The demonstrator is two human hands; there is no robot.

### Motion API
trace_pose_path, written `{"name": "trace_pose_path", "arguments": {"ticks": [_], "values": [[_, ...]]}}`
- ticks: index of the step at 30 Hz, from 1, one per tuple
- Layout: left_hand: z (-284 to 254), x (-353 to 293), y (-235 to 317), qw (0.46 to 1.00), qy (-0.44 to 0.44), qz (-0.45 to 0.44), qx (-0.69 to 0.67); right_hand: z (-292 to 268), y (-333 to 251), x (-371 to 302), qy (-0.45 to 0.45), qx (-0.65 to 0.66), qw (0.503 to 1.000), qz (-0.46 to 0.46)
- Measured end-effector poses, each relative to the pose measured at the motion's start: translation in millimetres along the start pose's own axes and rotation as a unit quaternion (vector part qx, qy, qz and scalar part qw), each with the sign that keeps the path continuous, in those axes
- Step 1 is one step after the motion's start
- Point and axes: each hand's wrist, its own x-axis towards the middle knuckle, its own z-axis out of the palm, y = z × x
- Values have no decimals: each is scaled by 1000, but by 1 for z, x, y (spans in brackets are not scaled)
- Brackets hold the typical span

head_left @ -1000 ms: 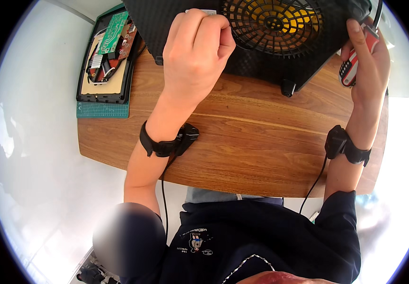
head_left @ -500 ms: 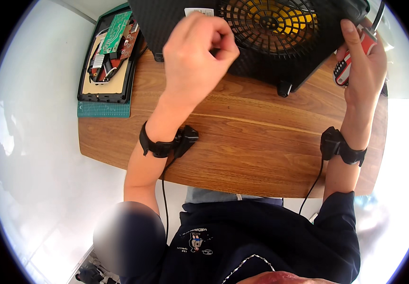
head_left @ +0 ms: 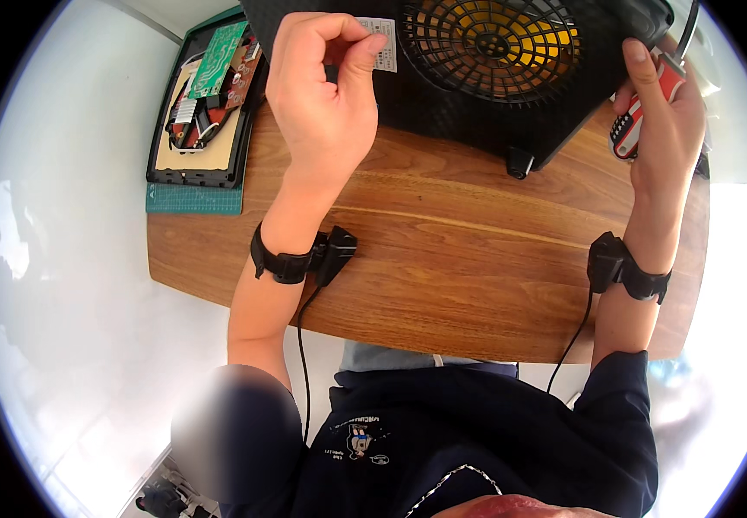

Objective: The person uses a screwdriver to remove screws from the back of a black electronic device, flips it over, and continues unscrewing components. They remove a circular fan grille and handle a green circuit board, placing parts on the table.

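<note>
A black appliance housing with a round grille stands tilted at the far side of the table, yellow showing behind the grille. My left hand is over its left part, thumb and forefinger pinched beside a white printed label. Anything between those fingertips is too small or hidden to make out. At the housing's right edge, my right hand is closed round a red, white and black handheld tool with a dark cord. The right thumb lies along the housing's corner.
On the left, a black tray-like casing holds a green circuit board, wires and other parts. It rests on a green cutting mat. Wooden tabletop lies below the housing. Black wrist devices trail cables over the front edge.
My left hand has shifted left, off the grille side, uncovering more of the label. My right hand and the tool have stayed nearly still.
</note>
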Motion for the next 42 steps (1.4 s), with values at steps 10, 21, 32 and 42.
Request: {"name": "trace_pose_path", "arguments": {"ticks": [10,21,32,42], "values": [[6,-5,7,997,-44,38,59,-1,0,1,-12,12,1000,-7],[-43,34,9,973,66,76,210,-20,-11,-13,-80,114,990,4],[-92,52,83,911,-333,177,166,-100,-7,-72,-275,30,950,-147],[-108,-35,88,841,-517,138,77,-110,-26,-106,-497,-123,859,-20]]}}
